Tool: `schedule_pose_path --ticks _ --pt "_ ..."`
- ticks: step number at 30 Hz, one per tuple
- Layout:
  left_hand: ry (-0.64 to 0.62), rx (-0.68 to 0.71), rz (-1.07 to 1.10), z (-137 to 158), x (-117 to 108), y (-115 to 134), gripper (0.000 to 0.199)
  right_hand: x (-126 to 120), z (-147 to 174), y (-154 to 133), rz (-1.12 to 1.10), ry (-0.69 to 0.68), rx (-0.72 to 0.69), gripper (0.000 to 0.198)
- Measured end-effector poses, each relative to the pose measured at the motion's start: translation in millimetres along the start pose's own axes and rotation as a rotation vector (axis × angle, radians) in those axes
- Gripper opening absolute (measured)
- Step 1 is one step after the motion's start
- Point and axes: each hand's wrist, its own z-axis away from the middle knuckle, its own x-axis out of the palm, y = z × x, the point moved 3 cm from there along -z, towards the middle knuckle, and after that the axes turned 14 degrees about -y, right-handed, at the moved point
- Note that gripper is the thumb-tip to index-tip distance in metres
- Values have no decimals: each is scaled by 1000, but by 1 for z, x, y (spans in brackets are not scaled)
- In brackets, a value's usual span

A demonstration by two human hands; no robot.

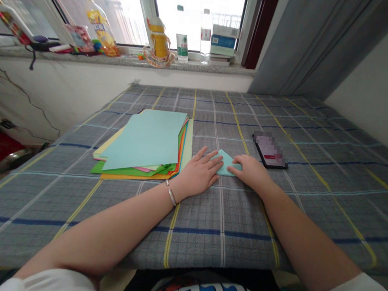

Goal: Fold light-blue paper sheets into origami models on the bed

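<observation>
A small light-blue folded paper [225,163] lies on the plaid cloth, its peak pointing away from me. My left hand [200,171] rests flat with fingers spread, the fingertips pressing on the paper's left side. On the right side, my right hand [248,170] has its thumb and fingers bent around the paper's edge, gripping it. Both hands cover parts of the paper. Just left of my left hand is a stack of coloured paper [146,141], with a light-blue sheet on top and green, orange and yellow edges sticking out.
A phone [271,150] lies on the plaid cloth [313,184] to the right. Along the windowsill [126,61] stand a yellow-labelled bottle [102,27], a yellow cup [159,41], a tube [182,48], a clear bottle [205,37] and stacked boxes [223,43].
</observation>
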Motion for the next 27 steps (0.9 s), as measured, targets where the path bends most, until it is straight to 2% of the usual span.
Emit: schedule_pose_path --ticks 3,6,10,13,17,27 --pt "-121 72 67 0 7 3 53 0 -1 -1 -18 4 11 31" --pt "-192 70 110 1 10 3 57 -3 -1 0 -70 -7 30 28" --pt "-170 57 110 1 9 4 58 -11 7 12 -153 -71 88 23" --pt "-143 70 91 1 7 6 56 -17 16 30 -183 -155 187 23" --pt "-107 95 66 1 3 8 51 -20 21 44 -210 -189 225 15" --pt "-152 205 98 -4 4 8 58 -20 19 43 -253 -198 248 16"
